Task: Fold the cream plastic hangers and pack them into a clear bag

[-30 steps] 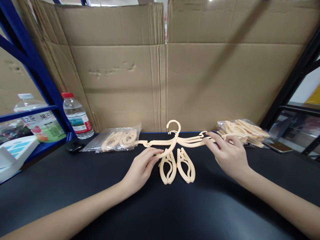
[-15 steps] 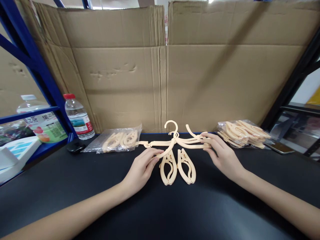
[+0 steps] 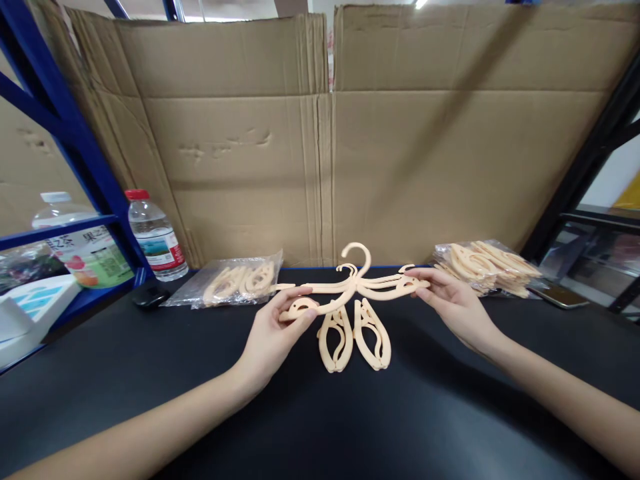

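A cream folding hanger (image 3: 358,285) is spread wide between my hands, its hook pointing up. My left hand (image 3: 273,327) is closed on its left arm end, thumb in front. At the other end, my right hand (image 3: 450,303) pinches the right arm tip. Behind it lies another unfolded hanger (image 3: 325,289) of the same colour, partly hidden by the held one. Two folded hangers, a left one (image 3: 326,347) and a right one (image 3: 384,350), rest side by side on the black table just in front.
A clear bag of folded hangers (image 3: 240,283) lies at the back left, a stack of bagged hangers (image 3: 487,267) at the back right beside a phone (image 3: 563,295). A water bottle (image 3: 156,237) and a black mouse (image 3: 150,297) stand left. Cardboard (image 3: 240,167) walls the back.
The held hanger has been unfolded: both its arms now stretch outward and its hook has shifted right. My left hand moved left with the arm end; my right hand moved slightly right.
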The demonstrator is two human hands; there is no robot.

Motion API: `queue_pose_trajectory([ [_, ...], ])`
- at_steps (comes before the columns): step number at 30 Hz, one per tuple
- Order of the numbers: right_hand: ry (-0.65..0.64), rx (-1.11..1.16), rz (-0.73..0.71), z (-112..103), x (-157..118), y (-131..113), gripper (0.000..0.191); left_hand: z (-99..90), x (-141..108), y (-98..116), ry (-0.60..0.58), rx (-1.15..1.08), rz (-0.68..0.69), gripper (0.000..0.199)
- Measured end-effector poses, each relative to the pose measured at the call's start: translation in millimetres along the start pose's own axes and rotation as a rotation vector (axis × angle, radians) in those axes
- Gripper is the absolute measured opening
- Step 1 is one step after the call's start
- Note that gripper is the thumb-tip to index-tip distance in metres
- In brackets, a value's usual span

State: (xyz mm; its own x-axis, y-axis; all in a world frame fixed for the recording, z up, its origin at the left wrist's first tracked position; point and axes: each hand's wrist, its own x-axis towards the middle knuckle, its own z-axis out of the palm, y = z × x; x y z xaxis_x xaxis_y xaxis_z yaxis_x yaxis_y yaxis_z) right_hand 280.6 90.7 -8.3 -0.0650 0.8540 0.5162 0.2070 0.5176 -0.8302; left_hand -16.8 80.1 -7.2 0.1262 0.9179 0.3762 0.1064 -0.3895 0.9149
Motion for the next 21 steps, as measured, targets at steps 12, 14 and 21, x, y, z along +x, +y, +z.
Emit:
queue_pose_trajectory([
  [12, -0.195, 0.424, 0.263, 36, -27, -29, 0.029, 17.8, -23, 24, -0.137, -0.289, -0.293, 0.03],
  [14, -0.337, 0.398, 0.239, 39, -31, -32, 0.02, 19.5, -25, 23, -0.165, -0.315, -0.314, 0.032],
  [21, -0.628, 0.278, 0.178, 39, -35, -39, 0.024, 19.6, -26, 21, -0.214, -0.304, -0.281, 0.027],
])
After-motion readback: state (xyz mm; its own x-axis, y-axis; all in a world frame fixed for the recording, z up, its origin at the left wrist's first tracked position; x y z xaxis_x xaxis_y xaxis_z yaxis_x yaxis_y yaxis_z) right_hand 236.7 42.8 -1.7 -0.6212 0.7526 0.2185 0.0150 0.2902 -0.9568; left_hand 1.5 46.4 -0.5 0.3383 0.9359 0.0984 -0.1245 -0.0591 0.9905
